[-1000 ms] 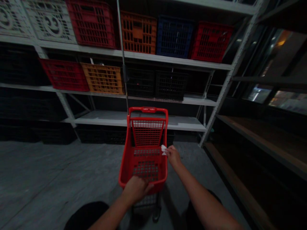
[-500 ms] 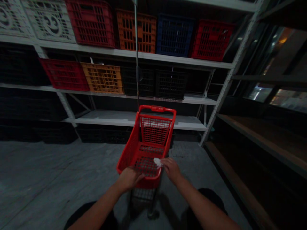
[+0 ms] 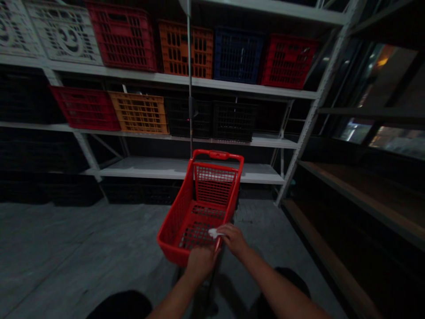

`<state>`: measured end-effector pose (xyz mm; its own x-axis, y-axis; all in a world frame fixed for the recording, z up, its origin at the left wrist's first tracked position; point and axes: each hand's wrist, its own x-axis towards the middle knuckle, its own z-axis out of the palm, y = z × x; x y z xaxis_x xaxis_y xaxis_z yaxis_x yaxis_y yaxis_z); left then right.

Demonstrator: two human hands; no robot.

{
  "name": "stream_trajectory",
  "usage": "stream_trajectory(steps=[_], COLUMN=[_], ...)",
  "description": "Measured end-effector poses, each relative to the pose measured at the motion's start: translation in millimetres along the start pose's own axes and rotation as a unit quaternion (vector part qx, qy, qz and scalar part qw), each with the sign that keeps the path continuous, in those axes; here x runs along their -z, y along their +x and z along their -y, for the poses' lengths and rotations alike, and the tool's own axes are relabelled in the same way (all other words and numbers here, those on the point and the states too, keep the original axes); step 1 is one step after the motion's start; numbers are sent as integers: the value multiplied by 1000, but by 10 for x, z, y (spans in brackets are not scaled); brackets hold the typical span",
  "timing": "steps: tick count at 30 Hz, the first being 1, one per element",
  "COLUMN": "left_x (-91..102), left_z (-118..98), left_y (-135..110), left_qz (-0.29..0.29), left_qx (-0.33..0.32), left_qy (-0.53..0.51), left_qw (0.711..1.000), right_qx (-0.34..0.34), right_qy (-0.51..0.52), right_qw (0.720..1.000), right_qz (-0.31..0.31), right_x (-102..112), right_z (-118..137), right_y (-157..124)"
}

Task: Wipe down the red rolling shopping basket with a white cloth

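Observation:
A small red plastic shopping cart [image 3: 186,212] stands on the grey floor in front of me, its handle [image 3: 217,155] at the far end. My left hand [image 3: 200,262] is closed on the cart's near rim. My right hand [image 3: 234,239] pinches a small white cloth [image 3: 214,232] against the near right edge of the basket. The basket looks empty inside.
Metal shelving [image 3: 186,82] ahead carries red, orange, blue, white and black crates [image 3: 184,48]. A thin vertical pole [image 3: 190,88] stands behind the cart. Dark wooden shelves [image 3: 358,195] run along the right. Bare concrete floor [image 3: 73,248] spreads to the left.
The cart has turned, its near end swinging left. My left hand shifted right along the near rim. My right hand with the cloth came from the far right rim to the near right edge.

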<state>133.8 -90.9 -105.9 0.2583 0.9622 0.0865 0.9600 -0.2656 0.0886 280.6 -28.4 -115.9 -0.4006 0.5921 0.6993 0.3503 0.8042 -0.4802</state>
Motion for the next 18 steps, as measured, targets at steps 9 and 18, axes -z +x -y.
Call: stream_trajectory(steps=[9, 18], left_x=[49, 49], left_z=[302, 584], left_y=[-95, -186], left_qz=[3, -7], left_qx=[-10, -46], left_qy=[19, 4], left_qw=[1000, 999], right_qx=[-99, -23], right_qy=[-20, -26], right_qw=[988, 999], right_qz=[-120, -38], right_x=[-199, -237], right_z=[41, 91], right_y=[165, 116])
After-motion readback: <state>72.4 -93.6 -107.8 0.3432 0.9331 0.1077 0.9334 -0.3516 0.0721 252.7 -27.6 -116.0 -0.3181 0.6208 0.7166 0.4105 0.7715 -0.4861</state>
